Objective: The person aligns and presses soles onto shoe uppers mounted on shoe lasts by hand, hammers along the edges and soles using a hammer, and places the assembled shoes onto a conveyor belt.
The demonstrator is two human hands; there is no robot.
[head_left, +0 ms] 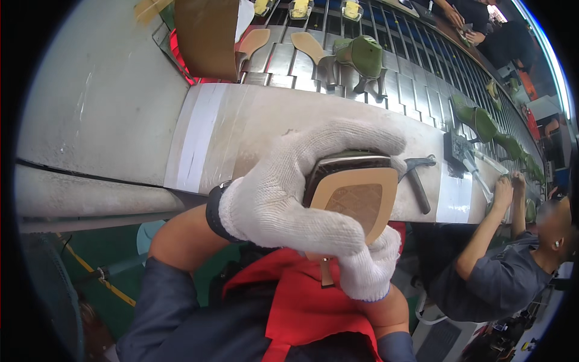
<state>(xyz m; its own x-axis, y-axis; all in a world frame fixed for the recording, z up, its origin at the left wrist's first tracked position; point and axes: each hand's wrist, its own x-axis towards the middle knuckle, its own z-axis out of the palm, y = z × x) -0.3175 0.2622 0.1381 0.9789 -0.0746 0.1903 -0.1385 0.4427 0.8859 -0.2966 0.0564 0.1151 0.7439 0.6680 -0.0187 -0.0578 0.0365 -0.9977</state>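
Note:
A high-heeled shoe is held sole up over the bench edge, showing a tan sole with a browner middle patch and a dark shiny rim. My left hand, in a white knitted glove, wraps round it, fingers over the far edge and thumb across the near part of the sole. My right hand, gloved too, closes round the shoe from the near right; part of its grip is hidden. A slim heel points down toward me below the gloves. Just right of the shoe, a hammer lies on the bench.
Beyond the bench, a slatted metal conveyor carries tan soles, a green heeled shoe and more green shoes. A brown board stands at far left. A dark pot holds brushes. A co-worker works at right.

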